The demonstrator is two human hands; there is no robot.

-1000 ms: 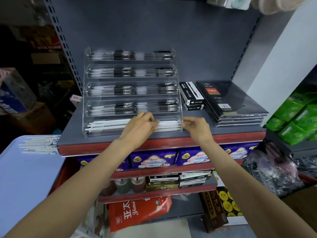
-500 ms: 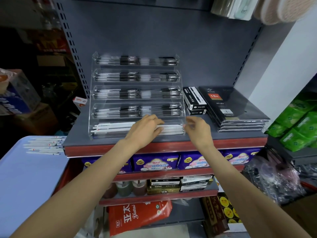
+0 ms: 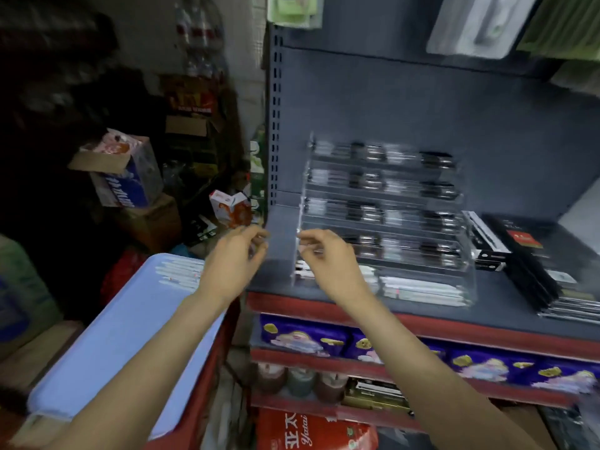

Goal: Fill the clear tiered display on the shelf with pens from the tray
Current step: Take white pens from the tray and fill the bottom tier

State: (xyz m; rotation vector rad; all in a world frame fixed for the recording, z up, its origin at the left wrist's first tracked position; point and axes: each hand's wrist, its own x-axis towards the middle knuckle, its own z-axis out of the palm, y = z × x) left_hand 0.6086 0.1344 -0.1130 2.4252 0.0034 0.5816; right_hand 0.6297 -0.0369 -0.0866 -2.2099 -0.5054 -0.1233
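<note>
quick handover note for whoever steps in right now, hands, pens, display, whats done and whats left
Left hand: grip empty, fingers loosely curled, in the air between tray and shelf.
Right hand: in front of the left end of the clear tiered display; too blurred to tell whether it holds anything.
Done: four upper tiers hold dark pens; the bottom tier holds white pens.
Left: move the loose white pens from the blue tray into the bottom tier.

Glossy clear plastic tiered display point(image 3: 386, 222), matt grey metal shelf point(image 3: 282, 222), smooth pale-blue plastic tray point(image 3: 123, 336)
</note>
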